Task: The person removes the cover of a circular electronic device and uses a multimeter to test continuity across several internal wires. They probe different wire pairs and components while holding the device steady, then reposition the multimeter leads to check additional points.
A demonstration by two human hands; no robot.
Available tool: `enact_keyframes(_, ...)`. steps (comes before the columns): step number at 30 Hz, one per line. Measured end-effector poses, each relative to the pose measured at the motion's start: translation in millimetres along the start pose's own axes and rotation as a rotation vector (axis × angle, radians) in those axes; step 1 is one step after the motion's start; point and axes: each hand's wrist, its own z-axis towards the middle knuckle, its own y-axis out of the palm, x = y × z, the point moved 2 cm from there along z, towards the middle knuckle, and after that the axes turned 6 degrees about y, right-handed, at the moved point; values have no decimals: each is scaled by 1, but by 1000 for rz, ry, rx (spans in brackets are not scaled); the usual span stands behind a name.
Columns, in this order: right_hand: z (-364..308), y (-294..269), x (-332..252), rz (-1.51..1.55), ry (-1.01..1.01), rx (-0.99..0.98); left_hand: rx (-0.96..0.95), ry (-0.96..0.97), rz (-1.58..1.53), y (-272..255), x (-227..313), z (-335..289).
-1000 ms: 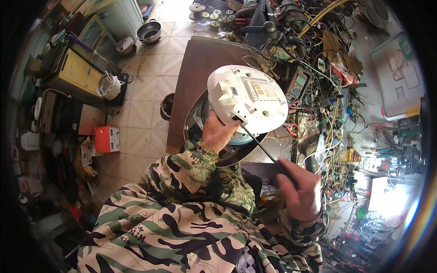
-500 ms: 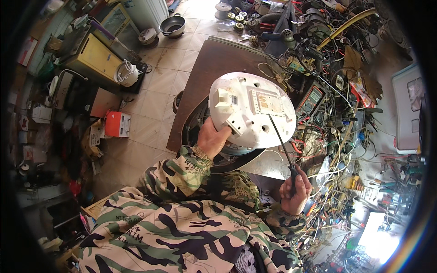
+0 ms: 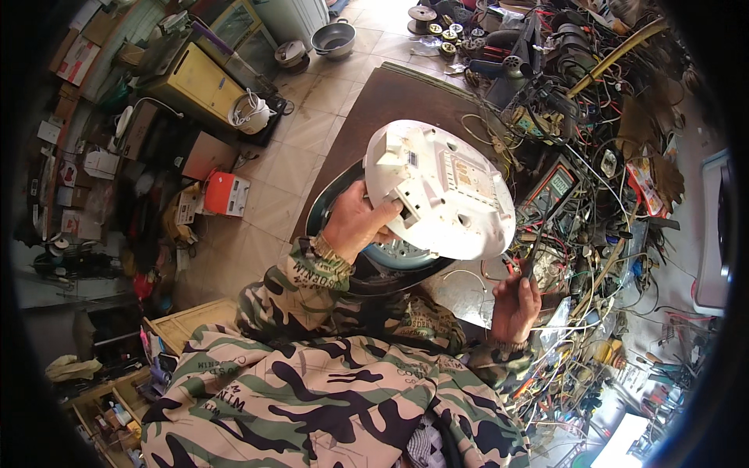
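My left hand (image 3: 355,222) grips the near left edge of a white plastic appliance base (image 3: 437,187), thumb on top and fingers beneath. The base is tilted, with vent slots, screw holes and stains on its underside. Beneath it shows a dark round appliance body (image 3: 324,204) with a bluish rim, partly covered by the base and my hand. My right hand (image 3: 516,310) is closed round a screwdriver (image 3: 536,253), to the right of the base and apart from it. The screwdriver's dark shaft points up and away, hard to make out against the cluttered cables.
A brown board (image 3: 413,90) lies under the appliance. On the right, a multimeter (image 3: 552,187) sits among tangled wires and parts. A red and white box (image 3: 227,193), a white pot (image 3: 250,115) and a metal pan (image 3: 334,39) stand to the left and far off. A wooden drawer (image 3: 191,326) is at lower left.
My right hand has drawn the screwdriver away from the white base; its tip has swung right, toward the multimeter and wires. The base is now tilted more, its near right edge higher above the body.
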Motion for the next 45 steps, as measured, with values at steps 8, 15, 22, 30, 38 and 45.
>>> enact_keyframes(8,58,-16,24,-165,111,105,-169,-94,-162,18,25,10)
enact_keyframes(15,91,-5,26,131,120,-109,-232,-21,-407,41,20,34)
enact_keyframes(22,105,22,9,52,87,-52,-227,115,-663,37,53,88)
enact_keyframes(30,79,-8,30,-142,167,24,-63,362,-262,-19,135,125)
enact_keyframes(38,33,-47,50,-191,197,212,71,476,516,-25,178,187)
enact_keyframes(45,-13,-52,69,-243,170,316,-140,378,1715,20,86,257)
